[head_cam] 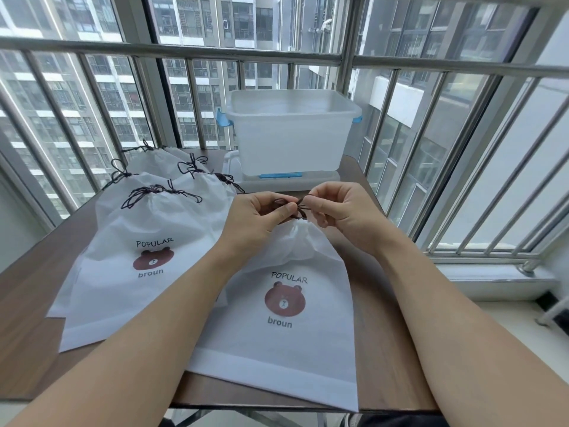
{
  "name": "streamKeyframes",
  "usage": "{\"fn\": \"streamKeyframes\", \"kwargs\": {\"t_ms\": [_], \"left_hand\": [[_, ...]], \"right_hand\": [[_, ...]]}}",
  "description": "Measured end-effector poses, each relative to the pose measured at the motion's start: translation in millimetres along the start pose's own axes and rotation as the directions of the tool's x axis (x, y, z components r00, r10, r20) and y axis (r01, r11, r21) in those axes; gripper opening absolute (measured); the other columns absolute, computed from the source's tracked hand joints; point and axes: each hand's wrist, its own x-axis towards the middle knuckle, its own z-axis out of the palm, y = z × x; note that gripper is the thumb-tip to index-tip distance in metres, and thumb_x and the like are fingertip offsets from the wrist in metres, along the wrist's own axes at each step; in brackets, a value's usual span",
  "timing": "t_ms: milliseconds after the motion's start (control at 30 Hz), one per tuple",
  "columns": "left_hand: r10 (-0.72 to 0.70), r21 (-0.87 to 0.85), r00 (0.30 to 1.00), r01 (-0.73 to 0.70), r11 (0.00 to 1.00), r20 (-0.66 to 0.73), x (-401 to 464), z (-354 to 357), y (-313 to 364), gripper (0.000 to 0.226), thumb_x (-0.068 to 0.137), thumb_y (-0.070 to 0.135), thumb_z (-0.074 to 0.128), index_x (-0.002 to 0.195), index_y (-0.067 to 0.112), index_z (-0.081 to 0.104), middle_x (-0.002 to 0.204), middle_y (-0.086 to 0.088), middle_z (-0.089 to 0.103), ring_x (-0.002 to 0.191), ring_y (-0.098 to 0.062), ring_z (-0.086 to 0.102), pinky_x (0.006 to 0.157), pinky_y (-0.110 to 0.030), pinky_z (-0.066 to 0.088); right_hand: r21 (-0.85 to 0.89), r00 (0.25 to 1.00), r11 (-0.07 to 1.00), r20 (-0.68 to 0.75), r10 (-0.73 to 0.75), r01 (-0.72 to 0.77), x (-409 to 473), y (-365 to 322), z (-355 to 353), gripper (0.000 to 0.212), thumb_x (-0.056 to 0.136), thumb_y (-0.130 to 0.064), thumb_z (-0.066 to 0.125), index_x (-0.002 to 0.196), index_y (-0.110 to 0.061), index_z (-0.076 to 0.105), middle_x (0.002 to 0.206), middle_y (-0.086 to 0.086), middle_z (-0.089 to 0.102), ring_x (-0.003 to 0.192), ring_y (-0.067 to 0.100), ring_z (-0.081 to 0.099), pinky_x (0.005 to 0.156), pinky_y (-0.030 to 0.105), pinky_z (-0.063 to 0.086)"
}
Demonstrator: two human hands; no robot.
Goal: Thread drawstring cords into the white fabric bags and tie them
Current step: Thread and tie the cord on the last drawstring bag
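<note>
Table (27,349): hands (295,208) hide, seemingly, the cord's (303,207) knot.

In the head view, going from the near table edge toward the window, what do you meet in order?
Bag being tied → left hand and right hand, both pinching the dark cord at its gathered mouth → clear plastic bin → window railing.

Bare desk (381,349) runs down the right side of the near bag (277,334), open from the near edge up to the far tub (292,134). On the left, the pile of tied bags (138,241) covers the desk. The railing (462,180) closes off the far and right sides.
</note>
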Motion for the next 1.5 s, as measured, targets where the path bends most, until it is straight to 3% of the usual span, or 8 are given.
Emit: {"fn": "streamKeyframes", "kwargs": {"t_ms": [267, 567, 733, 833, 1000, 1267, 1400, 1500], "left_hand": [[-0.04, -0.079, 0.999, 0.039, 0.996, -0.001, -3, -2, 2, 0.013, 0.093, 0.004, 0.064, 0.094, 0.007, 0.076, 0.081, -0.008, 0.076, 0.075, -0.014, 0.071, 0.073, -0.021, 0.055], [-0.07, -0.078, 0.997, 0.068, 0.995, -0.021, 1, -6, 0, 0.014, 0.095, 0.003, 0.062, 0.102, -0.001, 0.074, 0.094, -0.017, 0.074, 0.081, -0.017, 0.069, 0.076, -0.023, 0.057], [-0.016, -0.094, 1.0, 0.014, 0.995, -0.016, 1, -5, 4, 0.014, 0.095, 0.001, 0.061, 0.101, 0.001, 0.073, 0.092, -0.019, 0.071, 0.082, -0.02, 0.066, 0.077, -0.023, 0.055], [0.044, -0.013, 0.999, -0.044, 0.999, -0.006, 1, -7, 4, 0.012, 0.093, 0.002, 0.064, 0.098, 0.005, 0.074, 0.085, -0.008, 0.075, 0.078, -0.014, 0.067, 0.073, -0.02, 0.055], [0.188, 0.219, 0.982, -0.177, 0.96, -0.028, 2, -8, 3, 0.009, 0.09, 0.005, 0.07, 0.095, 0.008, 0.077, 0.075, 0.004, 0.074, 0.066, -0.006, 0.064, 0.068, -0.017, 0.052], [0.201, 0.307, 0.98, -0.191, 0.932, -0.001, 2, -4, 0, 0.014, 0.089, 0.002, 0.07, 0.093, 0.012, 0.078, 0.08, 0.003, 0.076, 0.073, -0.009, 0.069, 0.076, -0.031, 0.059], [0.191, 0.232, 0.982, -0.187, 0.954, 0.006, 1, -4, 0, 0.015, 0.09, -0.001, 0.068, 0.091, 0.012, 0.077, 0.075, 0.009, 0.074, 0.069, -0.003, 0.066, 0.071, -0.018, 0.052], [0.184, 0.206, 0.983, -0.184, 0.961, 0.017, 0, -2, 0, 0.015, 0.089, 0.001, 0.069, 0.09, 0.014, 0.077, 0.078, -0.003, 0.076, 0.07, -0.011, 0.066, 0.073, -0.024, 0.056]], "right_hand": [[0.048, 0.982, 0.997, 0.182, 0.057, -0.067, -5, -10, 16, 0.011, 0.094, -0.002, 0.065, 0.1, 0.001, 0.073, 0.082, 0.015, 0.07, 0.058, 0.012, 0.047, 0.051, 0.02, 0.032], [-0.096, 0.996, 0.993, -0.056, -0.072, 0.067, -4, -1, 30, 0.006, 0.079, 0.002, 0.082, 0.081, -0.001, 0.078, 0.066, 0.014, 0.068, 0.048, 0.012, 0.05, 0.05, 0.018, 0.041], [-0.092, 0.981, 0.992, -0.169, -0.098, 0.083, 1, 5, 30, 0.026, 0.071, -0.007, 0.09, 0.091, -0.011, 0.075, 0.087, 0.002, 0.075, 0.08, 0.017, 0.068, 0.073, 0.023, 0.053], [-0.064, 0.999, 0.998, -0.042, -0.023, 0.02, -2, 4, 27, 0.023, 0.081, -0.009, 0.083, 0.101, 0.0, 0.076, 0.096, 0.012, 0.078, 0.09, 0.019, 0.073, 0.082, 0.024, 0.054], [-0.06, 0.996, 0.997, -0.072, -0.052, 0.047, -5, -1, 28, 0.007, 0.081, 0.002, 0.079, 0.078, -0.003, 0.074, 0.073, 0.004, 0.077, 0.067, 0.007, 0.069, 0.064, 0.013, 0.048], [-0.469, 0.978, 0.876, -0.097, -0.183, 0.117, 5, 8, 29, 0.012, 0.082, -0.009, 0.07, 0.077, -0.02, 0.069, 0.069, 0.005, 0.07, 0.06, 0.006, 0.053, 0.06, 0.024, 0.043], [-0.142, 0.997, 0.99, 0.064, 0.035, -0.025, 2, 3, 17, 0.014, 0.091, 0.002, 0.067, 0.085, -0.009, 0.074, 0.077, 0.005, 0.071, 0.067, 0.008, 0.061, 0.062, 0.018, 0.048], [0.07, 0.96, 0.977, 0.212, 0.182, -0.201, -3, 2, 5, 0.001, 0.084, -0.009, 0.072, 0.085, -0.008, 0.073, 0.084, 0.007, 0.071, 0.074, 0.015, 0.066, 0.069, 0.022, 0.056]]}}
